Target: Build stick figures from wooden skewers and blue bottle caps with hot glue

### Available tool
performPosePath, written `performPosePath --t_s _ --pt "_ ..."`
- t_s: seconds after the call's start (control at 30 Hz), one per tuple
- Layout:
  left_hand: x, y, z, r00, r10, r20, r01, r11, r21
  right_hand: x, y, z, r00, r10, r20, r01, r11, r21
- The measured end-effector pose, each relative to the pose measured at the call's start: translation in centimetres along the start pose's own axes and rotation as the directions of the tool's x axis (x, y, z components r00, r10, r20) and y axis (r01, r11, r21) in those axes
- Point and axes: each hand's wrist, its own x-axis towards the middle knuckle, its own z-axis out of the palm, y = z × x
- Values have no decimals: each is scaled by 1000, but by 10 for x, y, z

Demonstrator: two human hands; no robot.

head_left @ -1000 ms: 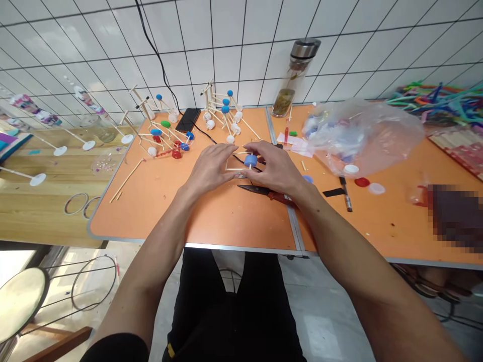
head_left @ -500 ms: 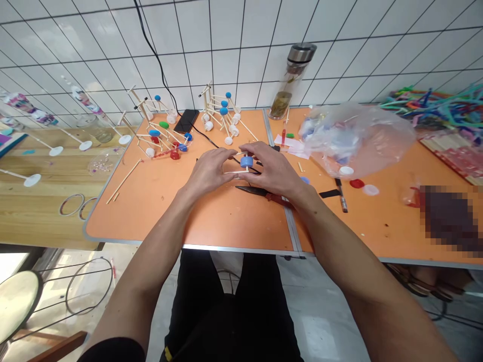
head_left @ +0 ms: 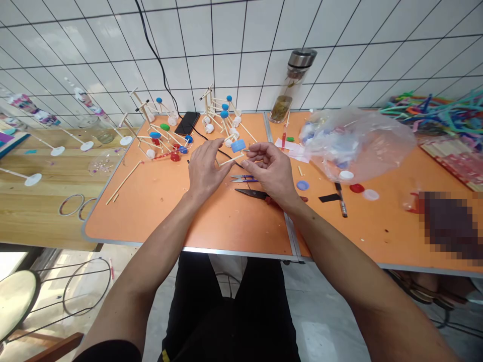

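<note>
Between my hands, above the table, is a small frame of pale wooden sticks [head_left: 232,160] with a blue bottle cap [head_left: 238,146] on it. My left hand [head_left: 206,167] grips the frame's left side, thumb below and fingers curled above. The fingers of my right hand [head_left: 270,168] are pinched at its right end, by a stick tip beside the cap. Under my hands lie thread snips [head_left: 241,178] with blue handles and a dark-bladed pair of scissors [head_left: 252,193], its reddish handle partly behind my right wrist.
Stick models with coloured caps [head_left: 225,114] stand at the back, near a phone [head_left: 187,123]. A glass bottle [head_left: 283,103] leans by the wall. Rightward are a plastic bag [head_left: 373,146], loose caps [head_left: 356,188], a marker [head_left: 342,203] and another person's blurred part. Loose sticks [head_left: 124,181] lie left.
My hands have tilted and drawn slightly apart. The blue cap has shifted up and left, its frame now slanted. The snips and a light blue lid have come into view.
</note>
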Motion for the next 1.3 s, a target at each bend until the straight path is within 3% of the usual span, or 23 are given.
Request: performPosePath --t_s 0.37,1.3 --pt "-5 1 4 998 32 -54 -25 992 125 -6 -10 6 996 92 6 -92 993 73" --pt "-7 9 6 999 52 -14 -50 992 120 -5 -9 11 993 116 -30 -112 986 122"
